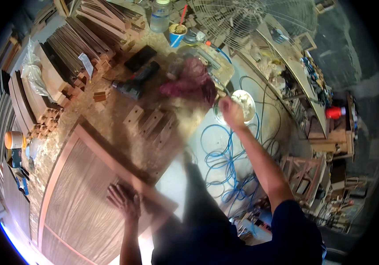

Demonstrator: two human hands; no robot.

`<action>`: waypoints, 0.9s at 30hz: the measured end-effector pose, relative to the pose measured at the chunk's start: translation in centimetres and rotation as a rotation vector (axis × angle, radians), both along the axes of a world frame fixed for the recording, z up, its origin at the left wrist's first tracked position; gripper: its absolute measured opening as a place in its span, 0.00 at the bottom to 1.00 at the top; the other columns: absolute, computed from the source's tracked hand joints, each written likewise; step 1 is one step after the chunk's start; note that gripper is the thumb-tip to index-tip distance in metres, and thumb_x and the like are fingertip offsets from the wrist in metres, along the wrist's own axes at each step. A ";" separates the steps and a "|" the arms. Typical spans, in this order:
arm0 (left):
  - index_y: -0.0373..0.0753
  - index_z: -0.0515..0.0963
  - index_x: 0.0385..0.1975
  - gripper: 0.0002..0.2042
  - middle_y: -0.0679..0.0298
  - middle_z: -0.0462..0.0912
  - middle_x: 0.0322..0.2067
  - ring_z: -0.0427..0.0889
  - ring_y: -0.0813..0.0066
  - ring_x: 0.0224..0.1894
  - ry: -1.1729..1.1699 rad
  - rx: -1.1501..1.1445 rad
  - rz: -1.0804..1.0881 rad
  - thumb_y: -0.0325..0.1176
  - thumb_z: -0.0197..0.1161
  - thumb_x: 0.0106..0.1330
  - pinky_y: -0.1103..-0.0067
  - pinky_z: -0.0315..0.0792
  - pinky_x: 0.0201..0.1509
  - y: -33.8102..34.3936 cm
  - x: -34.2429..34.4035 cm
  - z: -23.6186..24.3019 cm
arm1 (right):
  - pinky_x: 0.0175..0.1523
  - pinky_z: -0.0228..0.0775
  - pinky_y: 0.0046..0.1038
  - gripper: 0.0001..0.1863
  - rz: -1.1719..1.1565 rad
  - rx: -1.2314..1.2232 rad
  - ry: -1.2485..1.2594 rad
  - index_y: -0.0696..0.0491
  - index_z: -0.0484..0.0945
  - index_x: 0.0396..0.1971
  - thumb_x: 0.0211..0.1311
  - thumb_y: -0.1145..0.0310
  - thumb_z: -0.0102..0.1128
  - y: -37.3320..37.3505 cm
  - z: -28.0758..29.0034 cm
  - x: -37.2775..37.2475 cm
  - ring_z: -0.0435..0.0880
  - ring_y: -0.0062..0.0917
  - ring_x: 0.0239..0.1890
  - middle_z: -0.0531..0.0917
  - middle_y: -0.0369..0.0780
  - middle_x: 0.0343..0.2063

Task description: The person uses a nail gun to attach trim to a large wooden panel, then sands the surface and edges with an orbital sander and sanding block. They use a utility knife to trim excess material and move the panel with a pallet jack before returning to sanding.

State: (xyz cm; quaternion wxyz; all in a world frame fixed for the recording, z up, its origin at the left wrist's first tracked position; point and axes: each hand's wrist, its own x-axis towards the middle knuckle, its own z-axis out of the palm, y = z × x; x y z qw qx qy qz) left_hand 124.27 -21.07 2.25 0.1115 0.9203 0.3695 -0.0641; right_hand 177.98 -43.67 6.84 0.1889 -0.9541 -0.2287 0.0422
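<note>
Rests left hand (125,201) on panel (81,176), fingers apart; holds right hand (233,113) well right of panel, cannot tell if clenched

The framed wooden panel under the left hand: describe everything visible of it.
The framed wooden panel looks like brown wood with streaky grain, edged by smoother, pinkish-brown frame strips. A thin strip crosses it near the lower end. It lies face up on the dusty workbench, set at an angle, its right corner seeming to jut past the bench edge. The left hand appears to rest on it, fingers spread, beside the right-hand frame strip. Its lower end is cut off.
</note>
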 end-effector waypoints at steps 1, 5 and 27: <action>0.29 0.46 0.78 0.45 0.37 0.41 0.79 0.39 0.34 0.81 -0.111 -0.002 0.012 0.63 0.45 0.76 0.42 0.34 0.80 0.0 0.7 -1.0 | 0.39 0.78 0.50 0.09 0.026 0.158 -0.093 0.50 0.79 0.40 0.71 0.61 0.57 1.9 0.1 5.5 0.86 0.52 0.34 0.86 0.50 0.31; 0.31 0.35 0.80 0.47 0.41 0.31 0.80 0.28 0.39 0.82 0.068 -0.042 0.150 0.67 0.32 0.77 0.44 0.28 0.80 -0.2 3.4 -1.3 | 0.49 0.78 0.45 0.14 0.210 0.183 -0.344 0.49 0.79 0.50 0.67 0.64 0.64 9.9 -2.2 22.1 0.85 0.47 0.44 0.85 0.49 0.39; 0.35 0.37 0.80 0.49 0.45 0.33 0.81 0.30 0.45 0.83 0.111 0.012 0.215 0.71 0.37 0.74 0.48 0.28 0.81 -1.0 1.4 -4.1 | 0.37 0.76 0.25 0.27 -0.444 0.690 0.750 0.50 0.79 0.58 0.62 0.53 0.66 -11.9 9.0 14.8 0.82 0.23 0.37 0.84 0.36 0.41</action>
